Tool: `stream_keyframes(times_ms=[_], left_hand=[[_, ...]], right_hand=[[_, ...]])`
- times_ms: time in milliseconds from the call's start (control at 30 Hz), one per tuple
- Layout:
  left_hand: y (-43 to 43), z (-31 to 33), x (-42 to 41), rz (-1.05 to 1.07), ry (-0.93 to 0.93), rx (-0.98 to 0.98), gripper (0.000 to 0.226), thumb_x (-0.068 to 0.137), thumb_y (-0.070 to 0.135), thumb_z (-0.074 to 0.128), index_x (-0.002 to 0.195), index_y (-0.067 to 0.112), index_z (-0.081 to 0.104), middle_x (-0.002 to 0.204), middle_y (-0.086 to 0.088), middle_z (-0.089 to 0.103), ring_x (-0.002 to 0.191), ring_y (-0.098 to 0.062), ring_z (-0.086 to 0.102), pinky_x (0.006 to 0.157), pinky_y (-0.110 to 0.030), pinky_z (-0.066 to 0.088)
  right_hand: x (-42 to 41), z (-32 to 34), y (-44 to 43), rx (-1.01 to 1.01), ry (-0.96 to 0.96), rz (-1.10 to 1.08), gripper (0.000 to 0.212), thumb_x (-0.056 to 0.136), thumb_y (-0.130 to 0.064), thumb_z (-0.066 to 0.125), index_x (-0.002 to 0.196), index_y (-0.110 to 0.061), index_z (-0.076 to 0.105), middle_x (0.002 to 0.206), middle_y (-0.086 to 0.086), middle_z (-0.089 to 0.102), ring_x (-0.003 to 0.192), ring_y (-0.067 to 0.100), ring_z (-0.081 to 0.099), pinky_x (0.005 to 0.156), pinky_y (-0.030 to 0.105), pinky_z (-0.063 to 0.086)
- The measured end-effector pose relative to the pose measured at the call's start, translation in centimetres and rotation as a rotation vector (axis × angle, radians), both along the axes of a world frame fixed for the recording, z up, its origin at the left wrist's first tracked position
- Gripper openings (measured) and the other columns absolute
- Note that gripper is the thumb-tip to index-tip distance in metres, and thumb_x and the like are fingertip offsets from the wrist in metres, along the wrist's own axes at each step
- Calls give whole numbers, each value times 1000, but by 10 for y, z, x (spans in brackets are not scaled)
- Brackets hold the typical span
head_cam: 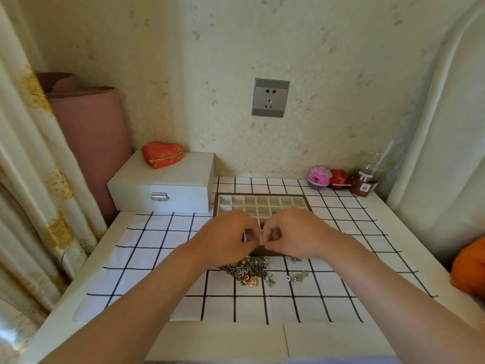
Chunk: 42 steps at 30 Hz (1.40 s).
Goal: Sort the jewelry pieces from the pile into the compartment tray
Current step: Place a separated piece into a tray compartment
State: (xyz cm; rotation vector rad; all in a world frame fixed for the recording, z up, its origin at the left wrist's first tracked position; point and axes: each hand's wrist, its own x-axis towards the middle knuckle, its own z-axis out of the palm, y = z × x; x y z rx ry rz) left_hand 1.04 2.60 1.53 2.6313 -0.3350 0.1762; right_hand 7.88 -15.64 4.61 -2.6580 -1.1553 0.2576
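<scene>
A compartment tray [262, 202] with a brown rim and many small cream cells sits on the checked cloth at the middle back. Just in front of it lies a tangled pile of jewelry [248, 267] in silver and bronze, with a small colourful beaded piece [250, 280] at its near edge. My left hand [225, 239] and my right hand [294, 235] hover together over the tray's front cells, fingers curled, fingertips nearly meeting. Whatever they pinch is too small to make out. The hands hide the tray's front half.
Loose silver pieces [296, 277] lie right of the pile. A white box [162, 185] with a red heart case [162, 154] stands back left. A pink ball [319, 176], a red item [339, 178] and a plastic cup [367, 177] stand back right. An orange object [469, 266] lies at the right edge.
</scene>
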Motion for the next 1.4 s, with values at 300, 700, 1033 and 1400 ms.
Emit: stream_keyframes(times_ms=[300,700,1033,1400], left_hand=[[-18,-9,-23,-173,44,107,13,84,41,73,97,42,76,87,24,56,87,8,46,74,-9,36],[-15,-6,-22,-132,152,205,15,82,42,71,96,38,71,100,19,55,100,3,44,85,-22,43],[-27,-6,-17,-74,154,166,10,88,37,65,97,37,70,95,18,63,90,2,54,75,-20,49],[-35,5,-2,156,265,-516,18,82,19,79,96,26,69,84,6,75,76,-1,69,76,-18,53]], right_hand=[[-20,-20,-22,-70,144,105,10,86,-33,74,95,-35,79,73,-27,61,71,-7,57,65,14,41],[-20,-30,-35,-26,156,62,10,86,-35,75,95,-31,78,84,-19,69,77,-3,60,71,17,47],[-27,-37,-33,-115,-240,245,21,88,-27,54,74,-22,68,73,-5,65,69,12,57,63,31,52],[-18,-27,-36,446,328,-196,19,97,-27,62,80,-32,68,70,-15,69,46,2,51,50,21,43]])
